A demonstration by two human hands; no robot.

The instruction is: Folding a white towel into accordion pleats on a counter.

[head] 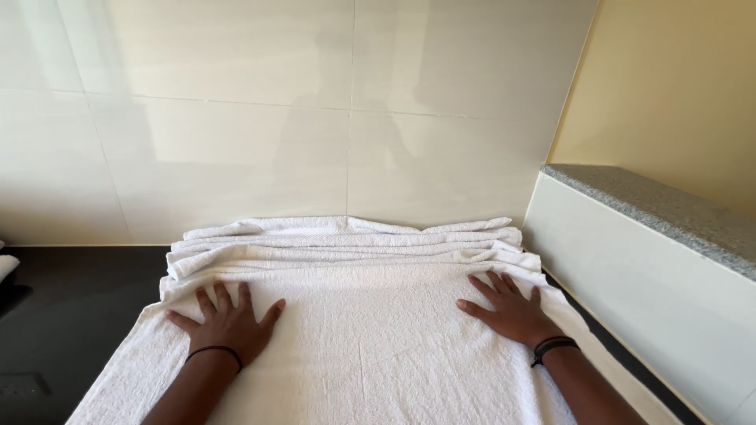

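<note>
On the dark counter (71, 315), the left hand (228, 321) and right hand (512, 311) are pressing flat — fingers spread, gripping nothing — on a white towel (370, 346).

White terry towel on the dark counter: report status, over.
Left hand and right hand flat, fingers spread, on white terry towel. Far edge bunched against tiled wall. Nothing obstructing.

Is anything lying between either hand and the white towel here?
Nothing visible. The left hand and the right hand both rest flat, fingers spread, directly on the white towel, just short of its bunched folds by the tiled wall.
</note>
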